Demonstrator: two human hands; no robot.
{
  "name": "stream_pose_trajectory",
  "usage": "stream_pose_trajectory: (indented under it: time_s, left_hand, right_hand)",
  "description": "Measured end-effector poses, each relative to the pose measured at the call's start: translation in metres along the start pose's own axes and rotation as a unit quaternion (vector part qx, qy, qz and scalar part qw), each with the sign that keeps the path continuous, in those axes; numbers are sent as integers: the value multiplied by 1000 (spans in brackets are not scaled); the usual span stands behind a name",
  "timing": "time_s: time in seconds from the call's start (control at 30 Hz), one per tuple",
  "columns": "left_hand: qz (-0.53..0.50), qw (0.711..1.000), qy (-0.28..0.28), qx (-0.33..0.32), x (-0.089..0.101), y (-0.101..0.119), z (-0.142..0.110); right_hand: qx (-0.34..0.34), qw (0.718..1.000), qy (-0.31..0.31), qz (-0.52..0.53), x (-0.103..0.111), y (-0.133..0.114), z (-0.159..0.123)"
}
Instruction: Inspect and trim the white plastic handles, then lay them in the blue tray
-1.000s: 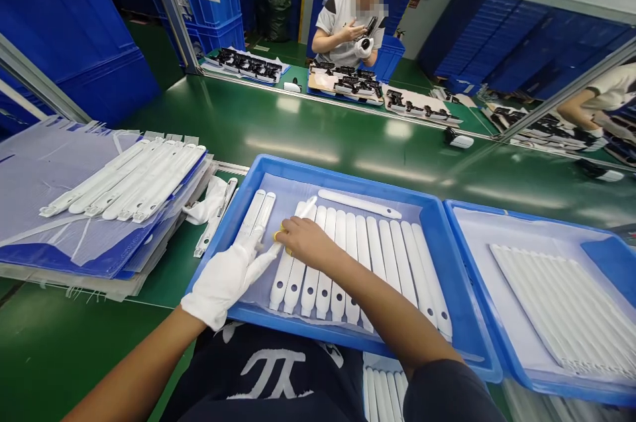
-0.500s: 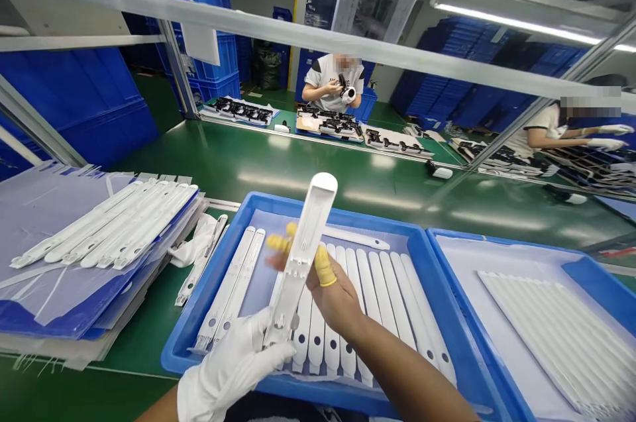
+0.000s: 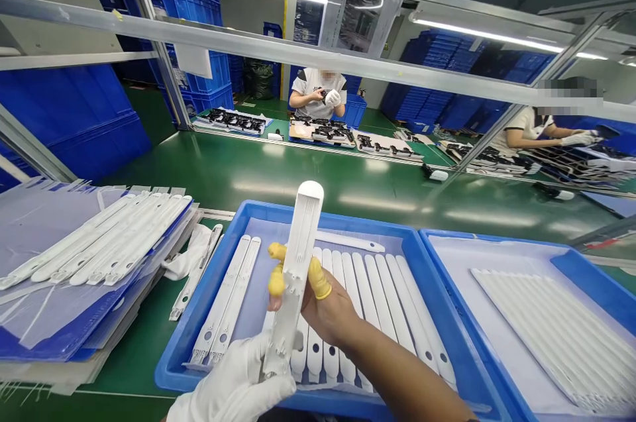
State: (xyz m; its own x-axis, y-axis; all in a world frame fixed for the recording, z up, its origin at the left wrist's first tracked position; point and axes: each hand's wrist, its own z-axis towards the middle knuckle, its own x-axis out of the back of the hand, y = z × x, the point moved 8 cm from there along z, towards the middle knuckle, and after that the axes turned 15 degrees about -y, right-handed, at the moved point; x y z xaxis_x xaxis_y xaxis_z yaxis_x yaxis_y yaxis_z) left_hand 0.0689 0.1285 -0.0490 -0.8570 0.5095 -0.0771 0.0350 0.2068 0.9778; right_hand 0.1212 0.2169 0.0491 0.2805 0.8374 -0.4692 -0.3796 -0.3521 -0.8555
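Strip (image 3: 302, 236): while both our hands clamp it, it tilts above the tray (image 3: 328, 403).
Left hand (image 3: 233, 372): grips the lower end.
Right hand (image 3: 330, 309): grips mid-length.
Row (image 3: 332, 367): below our hands; a loose grip could drop the strip there, scuffing both.

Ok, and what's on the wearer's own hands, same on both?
No. Left hand: plain white glove, creased, no marking visible. Right hand: no glove, just yellow finger cots on the thumb and two fingers, with a rolled rim on the thumb's.
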Motion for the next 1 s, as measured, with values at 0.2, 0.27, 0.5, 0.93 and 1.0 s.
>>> stream_pose_trajectory:
  time_s: [0.2, 0.27, 0.5, 0.93, 1.0]
  left_hand:
    - [-98, 995, 13, -30, -3, 28, -7]
    - [-146, 988, 34, -32, -2, 35, -8]
    - [-152, 986, 70, -10, 0, 45, -10]
    - [-287, 956, 27, -54, 9, 34, 2]
    - [-310, 948, -10, -66, 6, 32, 3]
  right_hand:
    - [56, 989, 105, 87, 20, -17, 7]
    - [47, 983, 145, 107, 29, -17, 9]
    - [36, 974, 176, 136, 42, -12, 16]
    - [26, 984, 176, 29, 41, -12, 10]
    - [27, 985, 169, 22, 39, -12, 9]
